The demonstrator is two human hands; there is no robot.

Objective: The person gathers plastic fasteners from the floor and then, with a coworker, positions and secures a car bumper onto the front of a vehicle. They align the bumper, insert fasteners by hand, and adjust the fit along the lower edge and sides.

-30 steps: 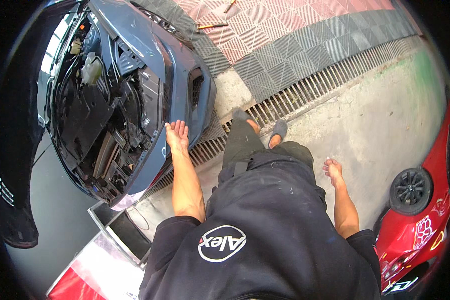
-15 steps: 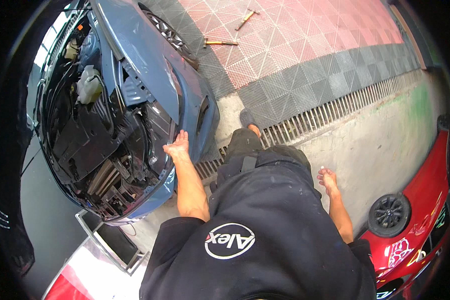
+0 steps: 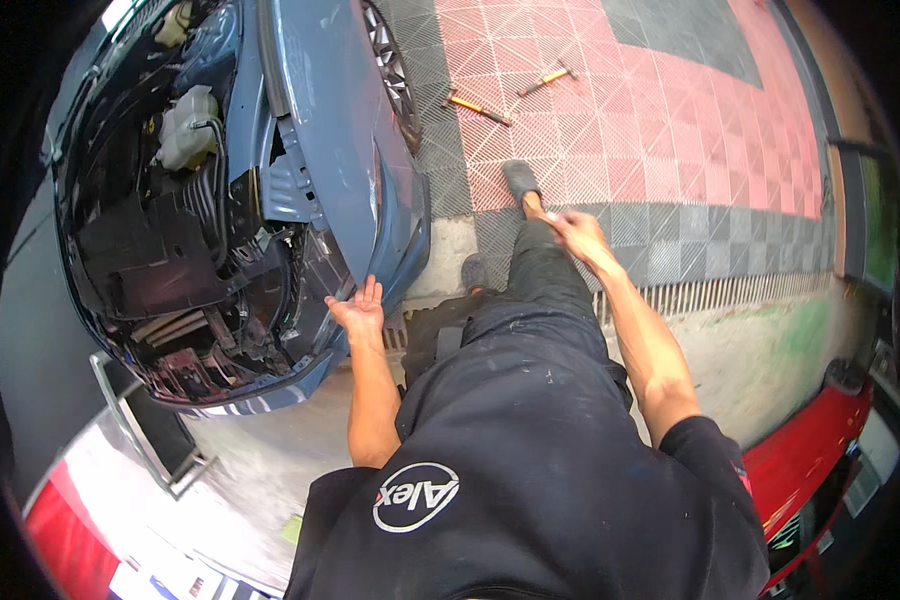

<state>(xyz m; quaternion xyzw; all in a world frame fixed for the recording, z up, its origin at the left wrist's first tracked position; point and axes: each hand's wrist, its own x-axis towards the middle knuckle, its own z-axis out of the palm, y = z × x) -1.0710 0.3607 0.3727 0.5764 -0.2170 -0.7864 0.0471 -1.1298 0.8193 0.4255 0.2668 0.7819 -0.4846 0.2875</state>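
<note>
My left hand [image 3: 360, 308] is open with its fingers apart, close by the front corner of a blue-grey car [image 3: 325, 110]. Whether it touches the bodywork is hard to tell. The bonnet area is uncovered and shows a whitish plastic reservoir [image 3: 188, 130] and a black cover panel [image 3: 155, 260]. Over my leg, my right hand [image 3: 578, 238] has its fingers curled together. A pale spot shows at its fingertips, too small to name. Two hammers [image 3: 478, 108] [image 3: 546, 80] with yellowish handles lie on the floor ahead, away from both hands.
Red and grey floor tiles [image 3: 650, 130] spread ahead, bordered by a drain grate [image 3: 710, 292]. A red car [image 3: 805, 450] stands at the right. At the lower left is a metal-framed stand [image 3: 135, 430]. The blue-grey car's wheel [image 3: 390, 70] is on the far side.
My right hand has swung forward and left, over my leg. One foot has stepped onto the red tiles. My left hand stays open by the car's corner, and the view has shifted.
</note>
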